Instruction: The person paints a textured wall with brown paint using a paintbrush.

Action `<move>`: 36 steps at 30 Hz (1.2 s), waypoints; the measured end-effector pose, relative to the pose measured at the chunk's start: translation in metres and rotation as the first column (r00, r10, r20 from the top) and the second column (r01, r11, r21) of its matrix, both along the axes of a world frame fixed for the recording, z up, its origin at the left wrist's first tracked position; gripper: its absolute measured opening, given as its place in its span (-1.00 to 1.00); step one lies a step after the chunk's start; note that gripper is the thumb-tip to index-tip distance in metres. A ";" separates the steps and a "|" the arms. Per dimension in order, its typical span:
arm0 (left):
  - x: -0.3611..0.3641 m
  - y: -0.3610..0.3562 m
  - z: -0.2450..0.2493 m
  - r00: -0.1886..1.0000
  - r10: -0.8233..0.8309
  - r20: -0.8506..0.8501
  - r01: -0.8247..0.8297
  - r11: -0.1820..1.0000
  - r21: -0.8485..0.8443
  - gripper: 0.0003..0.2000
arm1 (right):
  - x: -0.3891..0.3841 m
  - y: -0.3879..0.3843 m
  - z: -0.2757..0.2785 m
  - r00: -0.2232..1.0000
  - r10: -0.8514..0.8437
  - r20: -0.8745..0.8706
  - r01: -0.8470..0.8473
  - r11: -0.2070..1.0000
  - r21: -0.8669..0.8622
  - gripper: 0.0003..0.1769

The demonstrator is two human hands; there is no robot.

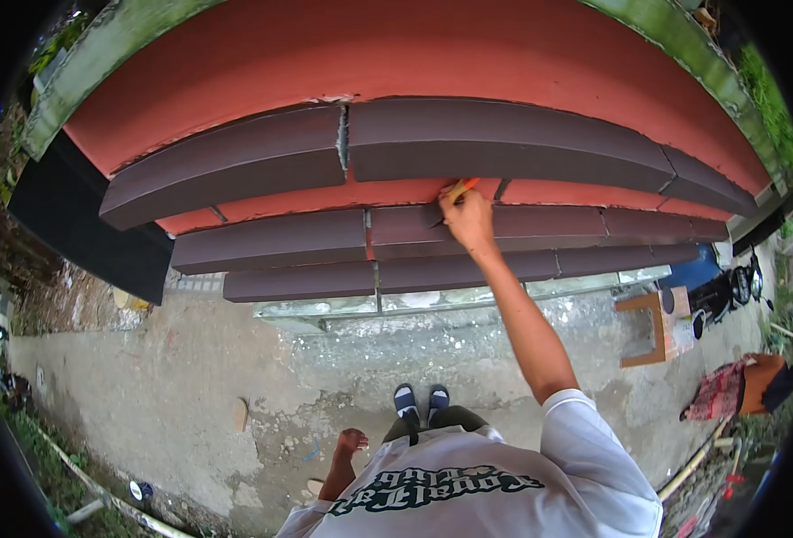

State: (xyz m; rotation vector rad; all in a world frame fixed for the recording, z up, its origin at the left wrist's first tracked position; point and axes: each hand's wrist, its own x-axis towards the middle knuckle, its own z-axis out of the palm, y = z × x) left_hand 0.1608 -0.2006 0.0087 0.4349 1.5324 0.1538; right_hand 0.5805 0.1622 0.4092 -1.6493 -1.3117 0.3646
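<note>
My right hand point(468, 220) is raised to the wall, its fingers closed around a paintbrush point(461, 189) with an orange and yellow handle. The brush's dark end points down to the left, against the dark brown band point(495, 224) in the middle; fingers partly hide it. Above and below run other brown bands, an upper one point(504, 143) and a lower one point(450, 272), with red wall point(396, 192) between the upper two. My left hand point(353, 439) hangs low beside my body, fingers curled, with nothing visible in it.
A green-white ledge point(414, 303) runs below the bands. To the right are a wooden stool point(643, 332), a motorbike point(728, 291) and another person point(728, 390). A sandal point(239, 413) lies on the concrete ground point(190, 377). A black panel point(87, 224) stands at the left.
</note>
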 end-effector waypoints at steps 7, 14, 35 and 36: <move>0.008 0.039 0.001 0.997 -0.066 -0.025 0.069 0.990 0.120 -0.75 | 0.121 -0.044 0.014 0.878 -0.223 0.423 0.236 0.972 0.023 -0.67; 0.021 0.048 0.005 1.000 0.014 -0.010 -0.012 0.981 0.194 -0.78 | 0.122 -0.044 0.024 0.620 -0.198 0.759 0.324 0.946 -0.017 -0.75; 0.121 0.040 -0.010 0.997 -0.078 -0.005 0.078 0.996 0.050 -0.76 | 0.232 -0.073 0.016 0.975 -0.172 0.140 0.170 0.985 0.029 -0.73; 0.129 0.043 -0.006 0.996 -0.090 -0.016 0.091 0.994 0.055 -0.76 | 0.257 -0.081 0.015 0.964 -0.208 0.166 0.202 0.978 0.055 -0.74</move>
